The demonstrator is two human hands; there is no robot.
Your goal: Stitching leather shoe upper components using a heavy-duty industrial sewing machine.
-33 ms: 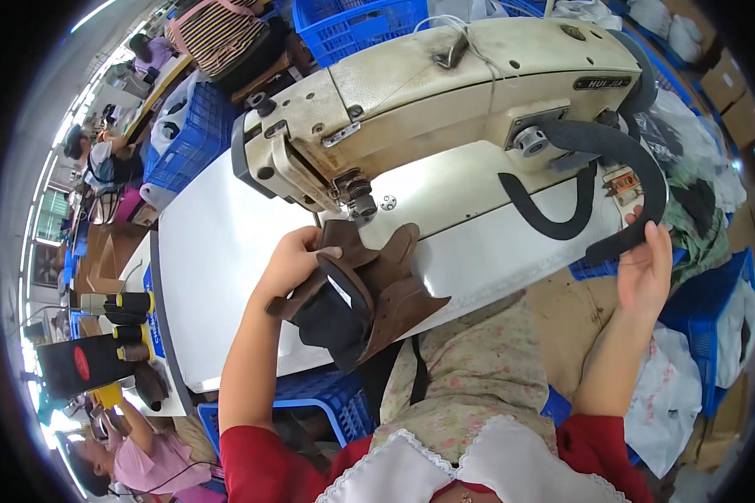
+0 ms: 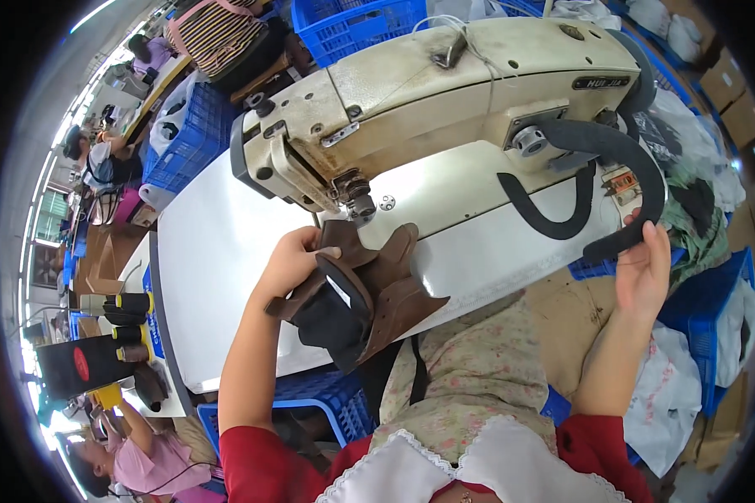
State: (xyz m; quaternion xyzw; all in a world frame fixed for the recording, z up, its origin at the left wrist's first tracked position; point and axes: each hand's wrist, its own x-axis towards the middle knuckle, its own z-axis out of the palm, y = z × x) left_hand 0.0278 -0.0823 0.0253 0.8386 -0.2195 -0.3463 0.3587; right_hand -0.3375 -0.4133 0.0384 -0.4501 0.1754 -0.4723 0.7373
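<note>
L hand (image 2: 298, 267) at 9 o'clock (clock from view ctr, 12 = top): thumb + fingers pinching edge of brown leather piece (image 2: 386, 293), black lining (image 2: 331, 323) showing. R hand (image 2: 644, 272) at 3 o'clock: fingers loosely curled at lower end of black padded bar (image 2: 653, 180); can't tell if grip is firm.

Piece approx. at ctr, over near edge of white table (image 2: 218, 293). Its top flap is at 6 o'clock of needle end (image 2: 358, 204) of sewing machine (image 2: 478, 84); can't tell if flap is under it or just beside.

Technique (judgement): step looks like positioning leather at needle end. Flap flat, no fold; L thumb well clear of needle line. Support bulky lower part so its wt. doesn't drag. R: light, even pressure on bar. Risk: 2nd flap, piece's 1 o'clock, could catch.

Misc.: thread spools (image 2: 129, 334) at 8 o'clock.
</note>
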